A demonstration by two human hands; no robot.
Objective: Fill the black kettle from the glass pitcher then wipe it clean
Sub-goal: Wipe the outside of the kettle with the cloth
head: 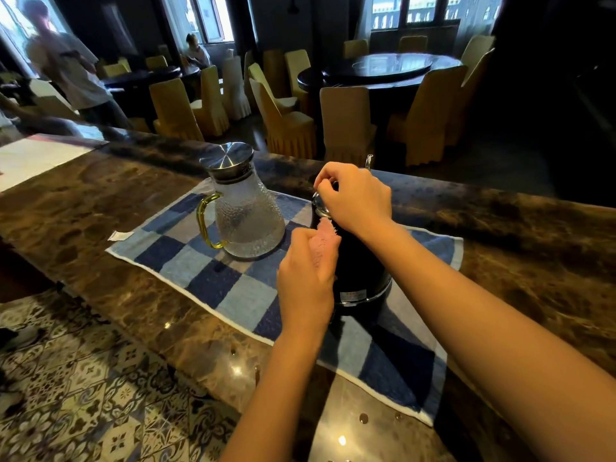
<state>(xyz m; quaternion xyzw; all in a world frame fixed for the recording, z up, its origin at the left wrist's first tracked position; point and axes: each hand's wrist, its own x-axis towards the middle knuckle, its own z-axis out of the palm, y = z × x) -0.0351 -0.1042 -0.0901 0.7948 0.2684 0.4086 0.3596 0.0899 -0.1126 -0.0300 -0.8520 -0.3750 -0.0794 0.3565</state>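
The black kettle [361, 273] stands on a blue checked towel [213, 281] on the marble counter. My right hand [355, 198] rests on the kettle's top, fingers closed around its lid or handle. My left hand [305, 278] presses a pink cloth [325, 240] against the kettle's left side. The glass pitcher [245, 218], with a steel lid and a yellow handle, stands on the towel to the left of the kettle, a little water in its bottom.
The brown marble counter [100, 208] runs left to right, with a white paper tag [120, 235] by the towel's left edge. Patterned floor tiles lie below on the left. Beyond the counter are covered chairs, round tables and a standing person [66, 68].
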